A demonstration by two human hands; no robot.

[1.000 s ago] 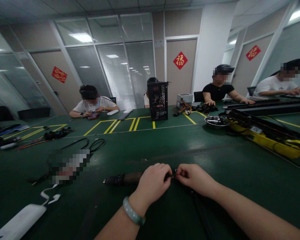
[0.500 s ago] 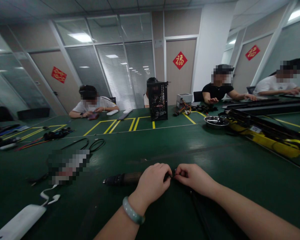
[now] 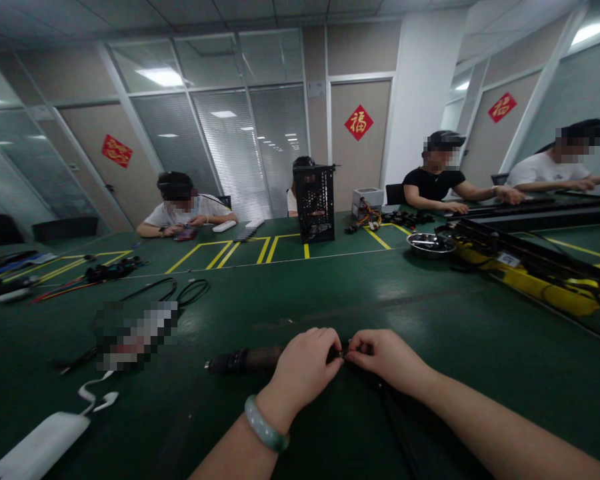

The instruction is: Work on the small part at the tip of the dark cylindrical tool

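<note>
A dark cylindrical electric screwdriver (image 3: 260, 359) lies on the green table, its metal tip pointing left. Its rear part runs behind my left hand (image 3: 306, 367), which is closed around that end. Opposite it, my right hand (image 3: 393, 360) is pinched, thumb against fingers, on a small dark piece at the tool's rear end. The fingertips of both hands almost meet there, and the piece between them is mostly hidden. From beneath my right forearm, a black cord (image 3: 393, 413) runs toward the front edge. A pale green bangle (image 3: 265, 423) circles my left wrist.
A white power strip (image 3: 37, 447) and black cables (image 3: 195, 290) lie to the left. Across the table stand a black computer case (image 3: 317, 207) and a power supply (image 3: 367, 199). A metal bowl (image 3: 430, 245) sits right, beside yellow-and-black parts (image 3: 535, 273). Several people sit around the table.
My hands keep nearly the same place, with only small finger movement at the tool's end. Across the table, the person in black has moved a hand rightward onto a long black part.
</note>
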